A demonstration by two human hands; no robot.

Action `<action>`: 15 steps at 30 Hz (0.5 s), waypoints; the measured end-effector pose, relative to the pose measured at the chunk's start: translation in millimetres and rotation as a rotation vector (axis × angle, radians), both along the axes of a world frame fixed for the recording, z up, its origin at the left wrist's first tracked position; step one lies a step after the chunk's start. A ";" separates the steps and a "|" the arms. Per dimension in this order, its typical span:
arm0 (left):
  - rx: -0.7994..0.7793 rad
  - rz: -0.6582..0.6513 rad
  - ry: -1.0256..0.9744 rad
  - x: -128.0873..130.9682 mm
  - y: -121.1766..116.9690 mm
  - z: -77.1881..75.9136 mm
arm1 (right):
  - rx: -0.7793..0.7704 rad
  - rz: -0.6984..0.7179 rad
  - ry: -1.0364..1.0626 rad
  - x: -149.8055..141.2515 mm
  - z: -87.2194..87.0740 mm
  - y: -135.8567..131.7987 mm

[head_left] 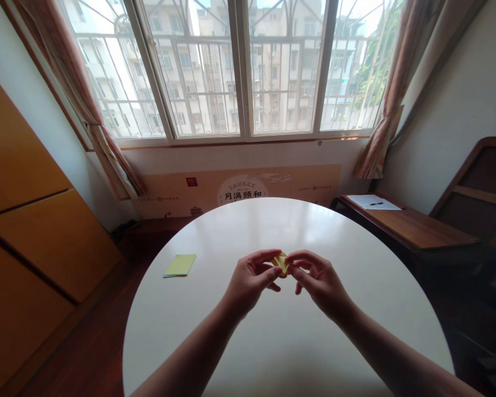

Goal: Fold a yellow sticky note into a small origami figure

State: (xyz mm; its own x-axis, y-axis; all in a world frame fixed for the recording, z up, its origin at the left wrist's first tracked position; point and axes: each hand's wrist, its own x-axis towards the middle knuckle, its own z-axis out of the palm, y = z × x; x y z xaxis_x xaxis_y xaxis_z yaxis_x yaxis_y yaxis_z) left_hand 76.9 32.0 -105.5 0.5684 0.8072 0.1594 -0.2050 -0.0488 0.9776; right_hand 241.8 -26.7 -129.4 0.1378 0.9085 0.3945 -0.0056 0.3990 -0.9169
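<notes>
White round table [281, 342] below both hands | left hand [248, 281] and right hand [324, 281] pinching folded yellow paper [282, 263] between their fingertips | sticky-note stack [180, 265] left of the grip

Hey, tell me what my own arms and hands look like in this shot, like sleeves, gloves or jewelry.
Both forearms are bare, with no sleeve showing on either. Your left hand and right hand are bare too, no gloves. I see no ring, watch or bracelet on the visible parts, though some fingers are partly hidden.
</notes>
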 end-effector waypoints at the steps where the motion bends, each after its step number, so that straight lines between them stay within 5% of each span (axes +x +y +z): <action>1: 0.000 0.000 0.000 0.0 -0.1 0.3 | -0.001 -0.003 0.000 -0.2 0.3 -0.2; 15: 0.059 0.000 0.026 0.8 2.8 -5.5 | -0.028 -0.015 0.022 -0.9 -1.1 0.8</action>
State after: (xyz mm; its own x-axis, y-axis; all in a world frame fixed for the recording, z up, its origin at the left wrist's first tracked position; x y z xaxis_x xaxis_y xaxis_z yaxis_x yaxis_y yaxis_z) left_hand 77.7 34.8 -111.0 0.5732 0.7968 0.1914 -0.1792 -0.1060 0.9781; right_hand 240.8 -25.9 -130.5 0.1600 0.9167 0.3660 -0.0202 0.3738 -0.9273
